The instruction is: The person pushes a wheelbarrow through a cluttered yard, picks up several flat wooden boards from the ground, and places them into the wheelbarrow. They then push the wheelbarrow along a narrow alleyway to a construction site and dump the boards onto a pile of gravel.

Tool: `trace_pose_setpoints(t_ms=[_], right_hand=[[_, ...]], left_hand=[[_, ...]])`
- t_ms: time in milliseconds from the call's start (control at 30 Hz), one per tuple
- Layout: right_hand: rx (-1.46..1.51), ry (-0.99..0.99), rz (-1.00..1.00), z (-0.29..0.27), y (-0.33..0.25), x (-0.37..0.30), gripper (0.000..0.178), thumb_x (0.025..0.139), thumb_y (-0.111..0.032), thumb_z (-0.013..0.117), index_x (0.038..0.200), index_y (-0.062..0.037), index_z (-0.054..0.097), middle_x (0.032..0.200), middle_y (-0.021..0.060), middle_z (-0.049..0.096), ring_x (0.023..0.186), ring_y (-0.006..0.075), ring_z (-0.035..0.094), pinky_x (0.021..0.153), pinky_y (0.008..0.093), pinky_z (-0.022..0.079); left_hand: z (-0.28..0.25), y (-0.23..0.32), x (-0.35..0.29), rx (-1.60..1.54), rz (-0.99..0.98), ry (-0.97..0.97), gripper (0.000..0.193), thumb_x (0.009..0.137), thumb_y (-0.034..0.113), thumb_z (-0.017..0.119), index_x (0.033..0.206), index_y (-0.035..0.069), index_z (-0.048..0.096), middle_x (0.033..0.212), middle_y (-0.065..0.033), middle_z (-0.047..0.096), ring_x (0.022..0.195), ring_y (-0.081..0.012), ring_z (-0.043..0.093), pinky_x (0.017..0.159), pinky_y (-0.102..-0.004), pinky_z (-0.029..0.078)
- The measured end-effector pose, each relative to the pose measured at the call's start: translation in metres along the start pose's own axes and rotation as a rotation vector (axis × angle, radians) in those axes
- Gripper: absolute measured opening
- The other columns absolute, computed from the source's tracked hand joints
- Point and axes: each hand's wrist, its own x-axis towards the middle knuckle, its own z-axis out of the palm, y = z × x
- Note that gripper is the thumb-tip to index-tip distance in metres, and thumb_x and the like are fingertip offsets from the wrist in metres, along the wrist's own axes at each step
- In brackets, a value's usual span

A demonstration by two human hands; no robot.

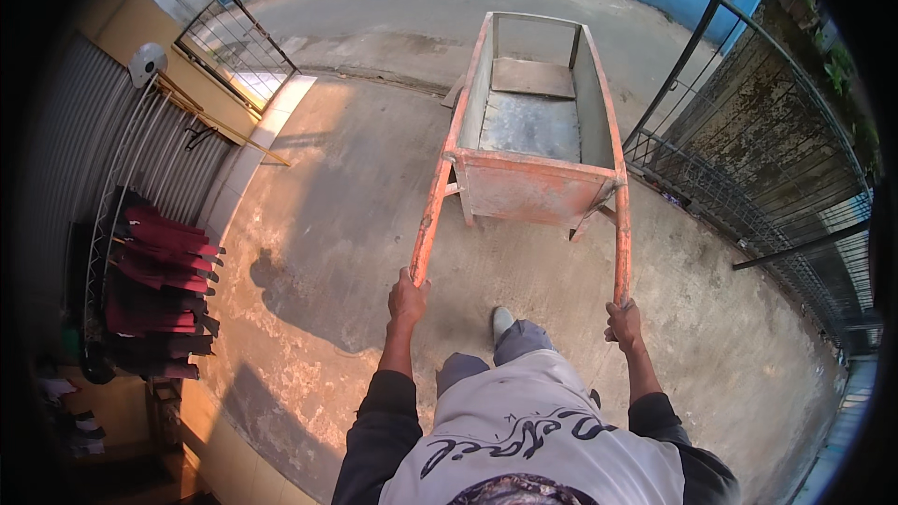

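The left hand [408,299] grasps the left handle [432,223], fingers wrapped. The right hand [624,323] grasps the right handle [623,248], fingers wrapped. Both handles extend from the orange cart [533,189].

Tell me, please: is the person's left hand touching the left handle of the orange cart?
Touching. The head view shows the left hand wrapped around the near end of the left handle, with no gap visible.

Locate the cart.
Head view, upper middle, right of centre: the cart stands before the person, its left handle in the left hand, right handle in the right hand.
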Motion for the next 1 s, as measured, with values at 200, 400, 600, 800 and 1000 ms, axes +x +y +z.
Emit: trace_pose_setpoints(t_ms=[200,400,600,800,1000], right_hand=[[0.054,0.009,-0.009,0.045,-0.101,0.088,0.032,0.091,-0.022,0.064,0.108,-0.0062,0.042,0.069,0.005,0.051,0.042,0.0157,0.052,0.035,0.032,0.047],[0.021,0.106,0.065,0.117,-0.182,0.164,0.029,0.093,-0.024,0.063,0.109,-0.0081,0.044,0.069,0.0046,0.051,0.042,0.0153,0.052,0.035,0.0315,0.047],[0.036,0.153,0.094,0.151,-0.235,0.247,0.03,0.093,-0.024,0.063,0.112,-0.008,0.046,0.067,0.0041,0.051,0.042,0.0154,0.052,0.036,0.032,0.045],[0.078,0.222,0.125,0.219,-0.329,0.309,0.028,0.091,-0.023,0.063,0.108,-0.0066,0.049,0.064,0.0035,0.05,0.042,0.0159,0.052,0.036,0.0333,0.046],[0.141,0.256,0.158,0.261,-0.387,0.346,0.026,0.09,-0.024,0.062,0.105,-0.0067,0.048,0.064,0.0036,0.049,0.041,0.0158,0.051,0.035,0.0331,0.045]], left_hand=[[-0.038,0.077,0.153,0.072,-0.006,-0.037,0.053,0.091,0.036,0.071,0.128,0.003,0.049,0.107,-0.026,0.07,0.101,-0.0443,0.068,0.087,-0.0519,0.054],[-0.046,0.102,0.296,0.074,0.044,-0.059,0.053,0.091,0.036,0.071,0.126,0.004,0.049,0.105,-0.0256,0.071,0.1,-0.0443,0.069,0.087,-0.0525,0.054],[-0.065,0.167,0.415,0.093,0.076,-0.145,0.046,0.092,0.033,0.069,0.12,0.004,0.049,0.103,-0.0259,0.07,0.098,-0.0455,0.068,0.086,-0.0533,0.053],[-0.1,0.214,0.545,0.085,0.189,-0.162,0.043,0.091,0.031,0.07,0.118,0.003,0.05,0.102,-0.0251,0.07,0.099,-0.0449,0.068,0.086,-0.0532,0.052],[-0.113,0.254,0.665,0.169,0.182,-0.192,0.044,0.092,0.033,0.071,0.117,0.004,0.05,0.103,-0.0245,0.07,0.101,-0.0443,0.067,0.087,-0.0531,0.052]])
